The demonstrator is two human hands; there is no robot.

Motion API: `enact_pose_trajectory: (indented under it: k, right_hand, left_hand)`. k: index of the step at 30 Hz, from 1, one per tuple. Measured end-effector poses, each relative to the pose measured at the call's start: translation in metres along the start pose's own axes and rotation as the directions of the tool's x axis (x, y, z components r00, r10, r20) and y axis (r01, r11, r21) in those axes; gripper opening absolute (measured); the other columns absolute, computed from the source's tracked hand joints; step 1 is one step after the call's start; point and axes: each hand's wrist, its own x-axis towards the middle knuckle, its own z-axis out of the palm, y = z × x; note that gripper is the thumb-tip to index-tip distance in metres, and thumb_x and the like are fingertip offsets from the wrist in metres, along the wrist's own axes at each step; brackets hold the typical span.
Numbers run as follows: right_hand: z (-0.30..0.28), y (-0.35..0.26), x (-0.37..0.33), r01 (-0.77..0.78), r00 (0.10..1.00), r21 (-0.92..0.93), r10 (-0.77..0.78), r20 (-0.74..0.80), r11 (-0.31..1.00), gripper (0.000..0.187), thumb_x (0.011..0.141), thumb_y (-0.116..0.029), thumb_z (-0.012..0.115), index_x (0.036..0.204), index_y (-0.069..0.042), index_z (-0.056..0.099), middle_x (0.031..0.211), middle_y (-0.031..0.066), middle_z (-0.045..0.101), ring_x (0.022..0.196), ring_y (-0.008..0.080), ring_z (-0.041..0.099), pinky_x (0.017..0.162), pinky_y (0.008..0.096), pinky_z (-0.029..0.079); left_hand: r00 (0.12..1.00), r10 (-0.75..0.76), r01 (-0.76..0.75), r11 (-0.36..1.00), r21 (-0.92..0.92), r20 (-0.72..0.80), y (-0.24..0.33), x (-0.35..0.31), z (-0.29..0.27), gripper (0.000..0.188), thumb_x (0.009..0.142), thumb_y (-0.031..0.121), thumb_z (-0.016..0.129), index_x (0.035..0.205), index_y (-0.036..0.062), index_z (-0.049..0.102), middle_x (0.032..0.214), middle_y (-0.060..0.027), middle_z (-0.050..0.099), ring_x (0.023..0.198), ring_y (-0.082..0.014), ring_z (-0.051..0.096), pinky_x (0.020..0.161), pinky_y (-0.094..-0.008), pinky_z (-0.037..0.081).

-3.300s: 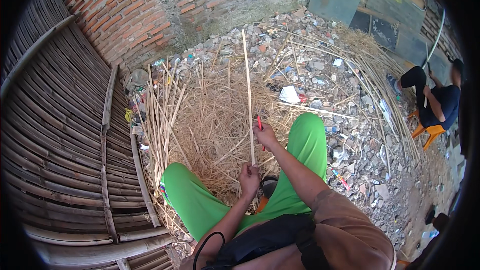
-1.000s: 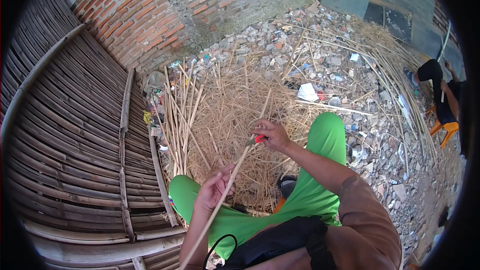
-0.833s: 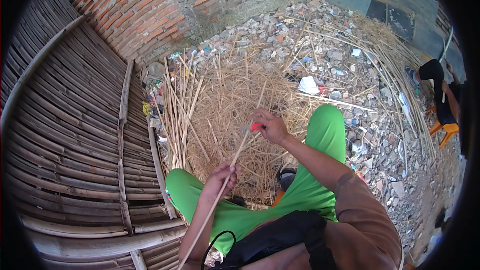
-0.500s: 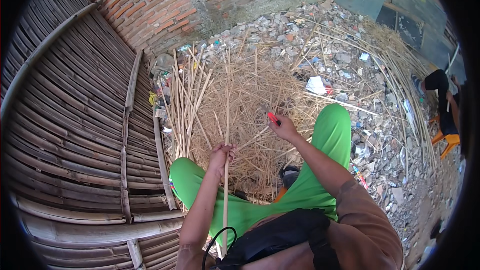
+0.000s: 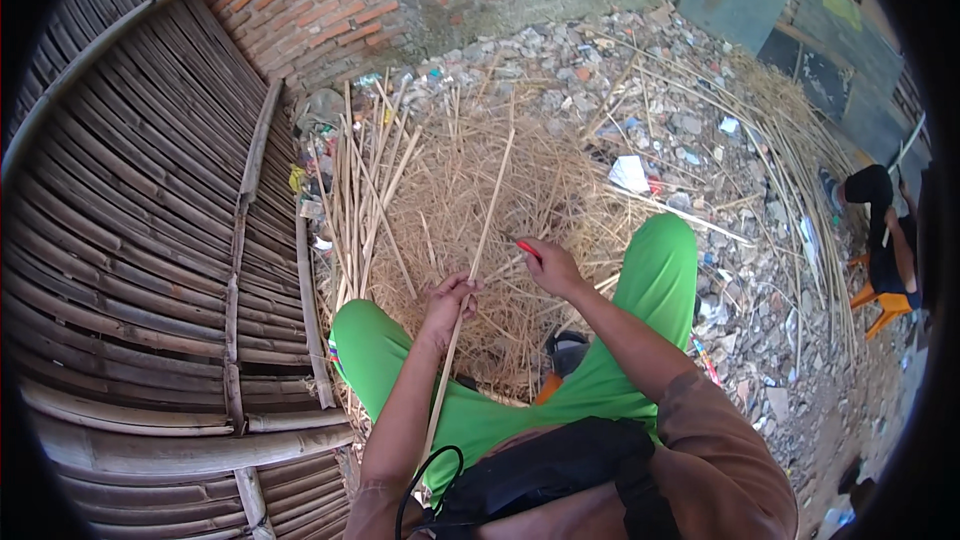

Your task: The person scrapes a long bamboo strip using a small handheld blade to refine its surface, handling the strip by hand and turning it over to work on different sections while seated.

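A long, pale bamboo strip (image 5: 492,205) slants up and away from my lap. My left hand (image 5: 449,302) is closed around it near its middle, and its lower end crosses my green trouser leg (image 5: 600,380). To the right of the strip, my right hand (image 5: 555,270) grips a red utility knife (image 5: 528,249). Only the red body shows; I cannot make out the blade. The knife points toward the strip but looks apart from it. Beneath both hands lies a thick heap of thin bamboo shavings (image 5: 545,180).
Several cut strips (image 5: 370,210) lean at the left of the heap. A bamboo slat panel (image 5: 130,240) stands beside me. Rubble (image 5: 740,230) spreads rightward, with long strips (image 5: 790,170) across it. A brick wall (image 5: 330,0) closes the back. Another person sits on an orange stool (image 5: 885,310) at far right.
The bamboo strip has swung from nearly upright to leaning right at its far end. My right hand with the utility knife has moved slightly left and down, closer to the left hand.
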Motion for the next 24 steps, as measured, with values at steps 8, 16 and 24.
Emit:
enact_pose_trajectory:
  k: [8,16,24]
  right_hand:
    - [0.006,-0.011,0.000,0.056,0.997,-0.096,-0.051,0.051,0.994,0.031,0.098,-0.034,0.056,0.116,-0.012,0.067,0.103,0.0142,0.069,0.096,0.0333,0.066,0.081,0.0455,0.053]
    - [0.003,-0.019,-0.001,0.035,0.985,-0.088,-0.019,0.171,0.995,0.031,0.097,-0.036,0.056,0.112,-0.012,0.068,0.096,0.0137,0.070,0.088,0.0352,0.068,0.078,0.0469,0.054]
    - [-0.006,-0.029,-0.004,-0.010,0.979,-0.123,0.034,0.200,0.992,0.032,0.096,-0.039,0.054,0.106,-0.012,0.069,0.087,0.0141,0.068,0.084,0.0355,0.067,0.075,0.0484,0.053]
  left_hand:
    - [0.996,0.018,-0.014,0.999,-0.050,0.089,-0.006,0.012,0.018,0.030,0.099,0.010,0.054,0.128,0.0007,0.054,0.099,-0.0120,0.069,0.056,-0.0115,0.053,0.045,-0.0234,0.039]
    - [0.998,0.012,-0.011,1.000,-0.011,0.058,-0.005,0.012,0.025,0.028,0.100,0.012,0.056,0.126,0.0009,0.056,0.097,-0.0113,0.069,0.055,-0.0112,0.053,0.044,-0.0227,0.039]
    - [0.996,0.061,-0.063,0.998,0.030,0.068,-0.009,0.008,0.021,0.021,0.101,0.009,0.055,0.119,0.0017,0.063,0.095,-0.0081,0.069,0.053,-0.0095,0.050,0.044,-0.0235,0.036]
